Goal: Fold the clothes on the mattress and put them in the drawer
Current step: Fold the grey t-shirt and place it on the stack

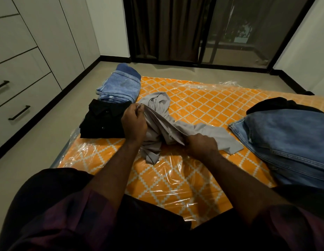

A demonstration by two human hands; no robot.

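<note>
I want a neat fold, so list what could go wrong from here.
The grey shirt is bunched between left hand and right hand; folded so, it may crease. The left hand is beside the folded black shirt; a tug could upset it. The plastic wrap looks slick; piles may slide.

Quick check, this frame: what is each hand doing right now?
Left hand: fingers curled round a bunched edge of the grey garment, lifting it.
Right hand: fingers pinching the same grey garment lower down.

We see an orange, white-latticed mattress in clear plastic wrap carrying folded blue jeans, a folded black shirt, a crumpled grey garment and a heaped blue denim garment.
</note>
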